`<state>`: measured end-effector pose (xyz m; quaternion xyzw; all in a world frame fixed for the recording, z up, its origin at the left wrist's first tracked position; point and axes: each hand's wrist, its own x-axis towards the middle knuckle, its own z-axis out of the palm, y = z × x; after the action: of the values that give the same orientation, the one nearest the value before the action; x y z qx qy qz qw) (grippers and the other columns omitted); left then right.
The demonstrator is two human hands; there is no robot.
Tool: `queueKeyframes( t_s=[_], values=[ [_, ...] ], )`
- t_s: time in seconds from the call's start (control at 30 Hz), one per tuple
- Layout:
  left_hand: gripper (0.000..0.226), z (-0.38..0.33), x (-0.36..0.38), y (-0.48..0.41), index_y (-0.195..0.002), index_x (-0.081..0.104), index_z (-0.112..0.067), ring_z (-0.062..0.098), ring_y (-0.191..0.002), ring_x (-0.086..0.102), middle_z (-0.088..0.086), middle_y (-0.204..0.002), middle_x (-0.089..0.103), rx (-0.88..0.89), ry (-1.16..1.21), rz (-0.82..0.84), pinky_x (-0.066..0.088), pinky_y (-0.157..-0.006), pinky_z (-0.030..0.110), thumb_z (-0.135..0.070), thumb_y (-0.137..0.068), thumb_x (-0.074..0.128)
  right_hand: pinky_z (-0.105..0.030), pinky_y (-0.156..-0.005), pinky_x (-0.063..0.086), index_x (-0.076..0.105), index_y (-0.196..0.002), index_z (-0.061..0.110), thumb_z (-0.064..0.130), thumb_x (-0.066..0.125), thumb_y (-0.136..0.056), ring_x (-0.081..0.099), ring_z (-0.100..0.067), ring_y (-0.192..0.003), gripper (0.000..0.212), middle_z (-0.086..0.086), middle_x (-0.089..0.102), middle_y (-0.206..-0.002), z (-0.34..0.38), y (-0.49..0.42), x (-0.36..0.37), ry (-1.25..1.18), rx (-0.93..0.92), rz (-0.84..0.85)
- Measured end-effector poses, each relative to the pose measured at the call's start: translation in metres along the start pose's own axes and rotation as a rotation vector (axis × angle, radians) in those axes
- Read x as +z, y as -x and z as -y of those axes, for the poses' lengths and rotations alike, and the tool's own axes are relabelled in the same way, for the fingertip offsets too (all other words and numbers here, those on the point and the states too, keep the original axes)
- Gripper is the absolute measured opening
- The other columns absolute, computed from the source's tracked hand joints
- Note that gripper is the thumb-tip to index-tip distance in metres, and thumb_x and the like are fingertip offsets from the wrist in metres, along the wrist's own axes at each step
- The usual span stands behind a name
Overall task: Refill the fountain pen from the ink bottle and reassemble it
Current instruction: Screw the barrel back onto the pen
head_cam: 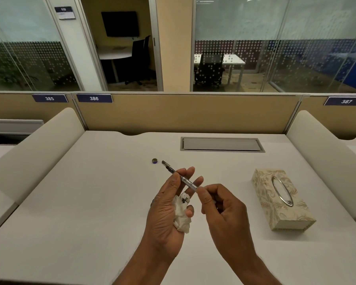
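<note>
Left hand: our left hand is raised over the middle of the desk, thumb and upper fingers pinching the pen section midway along its length, while the lower fingers curl around a crumpled tissue.
Right hand: our right hand sits just at 3 o'clock of the left one, thumb and forefinger pinched on the rear end of the pen section; the remaining fingers are folded into the palm.
Pen section: the pen section, a slim clear tube with a dark nib end, is held off the desk between both hands, tilted with the nib toward 11 o'clock.
Tissue: the crumpled tissue is white with a dark ink blot near its top and is tucked against the left palm.
Bottle cap: a small dark bottle cap lies on the desk at 11 o'clock from the hands, just beside the nib tip but apart from it.
Tissue box: a patterned tissue box rests on the desk at 3 o'clock, well apart from the hands.
Desk: the white desk carries a grey cable hatch at 12 o'clock.
Ink bottle: we cannot see it in this view.
</note>
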<state>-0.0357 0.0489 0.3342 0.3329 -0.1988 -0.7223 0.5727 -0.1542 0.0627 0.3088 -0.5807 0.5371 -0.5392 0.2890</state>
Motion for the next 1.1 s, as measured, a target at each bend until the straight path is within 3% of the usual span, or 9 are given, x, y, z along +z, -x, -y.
queueKeyframes(
  t_s=[0.07, 0.17, 0.33, 0.47, 0.6, 0.8, 0.93, 1.03, 1.1],
  values=[
    [0.040, -0.001, 0.000, 0.000, -0.099, 0.083, -0.027, 0.021, -0.101, 0.069, 0.000, -0.120, 0.078, -0.005, -0.002, 0.002, 0.041, -0.040, 0.015, -0.031, -0.105, 0.043, -0.024, -0.053, 0.049, 0.064, -0.092, 0.034, 0.040, 0.064, -0.088, 0.055, -0.019, -0.062, 0.007, 0.001, 0.061, -0.071, 0.001, 0.000, 0.000, -0.009, 0.000, -0.001],
    [0.045, -0.001, -0.001, -0.001, -0.094, 0.084, -0.032, 0.018, -0.088, 0.061, -0.003, -0.114, 0.080, -0.029, -0.033, 0.021, 0.038, -0.040, 0.014, -0.035, -0.106, 0.040, -0.023, -0.055, 0.054, 0.062, -0.090, 0.031, 0.039, 0.065, -0.087, 0.061, -0.017, -0.067, 0.009, 0.009, 0.066, -0.077, 0.000, 0.000, 0.001, 0.003, -0.009, -0.004],
    [0.039, 0.000, -0.003, -0.001, -0.097, 0.083, -0.028, 0.017, -0.076, 0.068, 0.002, -0.120, 0.078, -0.037, -0.014, 0.021, 0.039, -0.037, 0.014, -0.033, -0.104, 0.046, -0.028, -0.055, 0.052, 0.063, -0.091, 0.035, 0.042, 0.064, -0.087, 0.057, -0.018, -0.063, 0.008, 0.000, 0.062, -0.072, 0.000, 0.000, -0.001, 0.030, -0.005, 0.000],
    [0.038, 0.002, -0.006, -0.003, -0.098, 0.083, -0.034, 0.014, -0.082, 0.060, -0.004, -0.117, 0.079, -0.033, -0.055, 0.037, 0.031, -0.043, 0.014, -0.038, -0.102, 0.045, -0.030, -0.054, 0.054, 0.062, -0.085, 0.029, 0.040, 0.063, -0.088, 0.059, -0.019, -0.063, 0.012, 0.003, 0.065, -0.073, 0.000, -0.001, -0.001, 0.051, -0.001, 0.024],
    [0.032, 0.003, -0.008, -0.003, -0.107, 0.081, -0.028, 0.009, -0.049, 0.058, 0.006, -0.121, 0.078, -0.046, -0.029, 0.026, 0.033, -0.037, 0.012, -0.040, -0.094, 0.054, -0.027, -0.050, 0.045, 0.065, -0.080, 0.025, 0.038, 0.063, -0.092, 0.049, -0.013, -0.050, 0.018, -0.005, 0.059, -0.060, -0.002, -0.005, -0.004, -0.045, 0.123, 0.092],
    [0.036, 0.000, -0.005, -0.001, -0.098, 0.083, -0.030, 0.008, -0.066, 0.067, -0.001, -0.117, 0.079, -0.066, 0.000, 0.029, 0.031, -0.039, 0.012, -0.037, -0.101, 0.048, -0.024, -0.049, 0.047, 0.057, -0.083, 0.030, 0.035, 0.065, -0.091, 0.055, -0.017, -0.058, 0.012, 0.006, 0.062, -0.073, -0.003, 0.001, -0.003, 0.206, -0.038, 0.096],
    [0.023, 0.002, -0.005, -0.003, -0.100, 0.077, -0.017, 0.020, -0.107, 0.076, 0.006, -0.128, 0.075, -0.001, 0.022, -0.013, 0.042, -0.037, 0.017, -0.028, -0.091, 0.059, -0.028, -0.046, 0.033, 0.062, -0.079, 0.010, 0.024, 0.067, -0.094, 0.036, -0.021, -0.050, 0.021, -0.010, 0.046, -0.056, 0.004, -0.005, -0.005, -0.194, 0.283, 0.156],
    [0.021, 0.002, -0.006, -0.003, -0.102, 0.073, -0.015, 0.018, -0.100, 0.078, 0.009, -0.128, 0.073, 0.012, 0.019, -0.033, 0.041, -0.036, 0.017, -0.025, -0.091, 0.059, -0.022, -0.045, 0.023, 0.061, -0.081, 0.005, 0.021, 0.068, -0.092, 0.029, -0.015, -0.046, 0.021, -0.007, 0.039, -0.057, 0.009, -0.011, -0.010, -0.485, 0.609, 0.270],
    [0.019, 0.003, -0.008, -0.003, -0.099, 0.073, -0.015, 0.021, -0.109, 0.075, 0.009, -0.126, 0.075, 0.013, 0.014, -0.038, 0.040, -0.038, 0.018, -0.024, -0.092, 0.058, -0.019, -0.042, 0.023, 0.062, -0.086, 0.006, 0.020, 0.068, -0.091, 0.029, -0.011, -0.044, 0.016, -0.002, 0.039, -0.058, 0.008, -0.014, -0.010, -0.580, 0.725, 0.318]
  ],
)
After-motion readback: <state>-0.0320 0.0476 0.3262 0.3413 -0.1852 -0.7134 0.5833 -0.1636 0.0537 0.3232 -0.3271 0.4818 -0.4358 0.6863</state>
